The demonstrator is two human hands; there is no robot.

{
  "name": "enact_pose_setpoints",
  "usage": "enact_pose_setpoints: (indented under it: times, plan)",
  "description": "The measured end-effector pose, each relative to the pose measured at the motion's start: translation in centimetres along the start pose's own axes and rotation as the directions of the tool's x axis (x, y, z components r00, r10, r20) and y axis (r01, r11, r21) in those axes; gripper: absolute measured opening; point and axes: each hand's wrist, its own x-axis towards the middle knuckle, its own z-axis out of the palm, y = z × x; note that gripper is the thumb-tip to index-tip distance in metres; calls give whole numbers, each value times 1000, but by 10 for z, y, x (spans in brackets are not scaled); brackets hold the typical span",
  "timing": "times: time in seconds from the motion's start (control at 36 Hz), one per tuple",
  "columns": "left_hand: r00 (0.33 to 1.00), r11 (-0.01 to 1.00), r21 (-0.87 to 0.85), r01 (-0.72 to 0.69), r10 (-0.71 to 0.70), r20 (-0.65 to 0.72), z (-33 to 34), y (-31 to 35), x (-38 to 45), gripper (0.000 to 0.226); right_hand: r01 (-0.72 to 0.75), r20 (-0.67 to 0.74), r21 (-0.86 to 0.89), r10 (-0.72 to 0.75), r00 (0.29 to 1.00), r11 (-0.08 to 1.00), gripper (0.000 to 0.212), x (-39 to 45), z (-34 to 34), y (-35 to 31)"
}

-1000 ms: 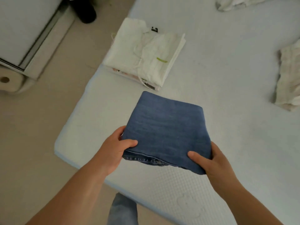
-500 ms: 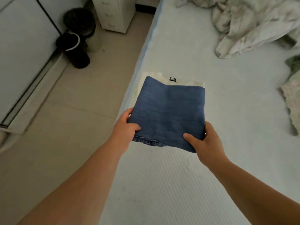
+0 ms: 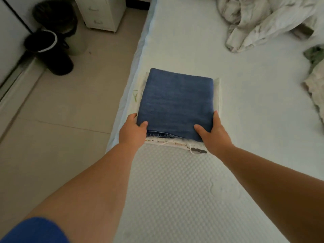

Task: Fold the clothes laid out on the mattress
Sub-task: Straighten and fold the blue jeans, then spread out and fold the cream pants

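Note:
Folded blue jeans (image 3: 175, 102) lie flat on top of a stack of folded white clothes (image 3: 218, 92) near the left edge of the white mattress (image 3: 175, 190). My left hand (image 3: 133, 130) grips the jeans' near left corner, thumb on top and fingers underneath. At the near right corner my right hand (image 3: 213, 134) holds the jeans the same way. Only the stack's edges show around the jeans.
A crumpled white garment (image 3: 259, 23) lies at the mattress's far right, and a beige and green one (image 3: 315, 81) at the right edge. On the tiled floor to the left stand black boots (image 3: 50, 50) and a white drawer unit (image 3: 101, 13).
Both hands carried the folded jeans forward from above the mattress and lowered them onto the white folded stack. The view moved forward with them.

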Motion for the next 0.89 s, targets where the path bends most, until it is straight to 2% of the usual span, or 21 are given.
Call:
enact_pose_setpoints:
  times: [0.11, 0.17, 0.25, 0.36, 0.5, 0.64, 0.72, 0.89]
  plan:
    - [997, 998, -26, 60, -61, -47, 0, 4, -11, 46, -107, 21, -16, 107, 994, 994, 60, -8, -9, 8]
    - [993, 992, -69, 104, -108, -47, -4, 5, -23, 40, -171, 2, 3, 171, 985, 985, 61, -19, -14, 15]
    - [984, 983, -64, 170, -166, 59, -9, -7, -55, 30, -241, -9, 49, 242, 970, 969, 68, -49, -17, 33]
    - [952, 968, 49, 246, -251, 175, -10, -24, -126, 20, -344, 78, 46, 340, 937, 938, 56, -99, -34, 64]
    - [900, 945, 90, 314, -326, 289, -4, -20, -218, 15, -345, 182, -176, 375, 909, 922, 28, -155, -96, 105]
    - [842, 916, 94, 391, -397, 364, 15, -1, -281, 13, -382, 221, -369, 479, 849, 847, 24, -206, -165, 149]
    - [820, 915, 161, 369, -402, 407, 37, 16, -302, 13, -420, 207, -378, 517, 830, 825, 25, -226, -200, 173]
    - [834, 941, 292, 170, -295, 466, 114, 74, -310, 14, -461, 175, -283, 518, 837, 841, 30, -235, -259, 229]
